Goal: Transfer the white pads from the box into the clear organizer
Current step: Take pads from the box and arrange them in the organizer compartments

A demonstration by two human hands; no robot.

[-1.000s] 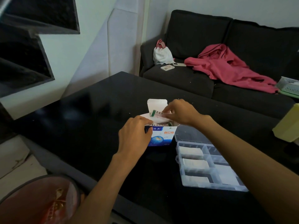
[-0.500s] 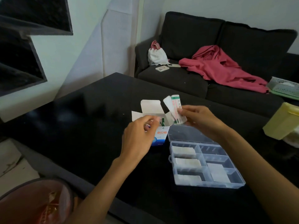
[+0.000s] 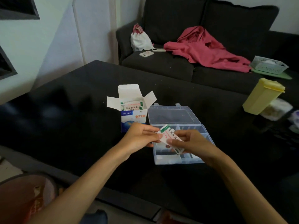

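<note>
Nearest me, my left hand [image 3: 140,137] and my right hand [image 3: 188,142] meet over the clear organizer [image 3: 175,135]. Between them I hold a small stack of white pads [image 3: 169,137]: my left thumb and fingertips pinch its near-left end, while my right fingers curl round its lower end with the thumb pressed on top. The stack is tilted, green-edged end up, above the organizer's compartments, not touching them as far as I can tell. The organizer lies on the black table [image 3: 72,126], its lid folded back flat behind it. Just left of the lid stands the box [image 3: 134,117], flaps open, more pads showing inside. Farther right on the table sits a yellow container [image 3: 262,96]. Beyond is a dark sofa [image 3: 178,65] with a pink garment [image 3: 205,49], a white bag [image 3: 140,40] and a phone [image 3: 146,53].
</note>
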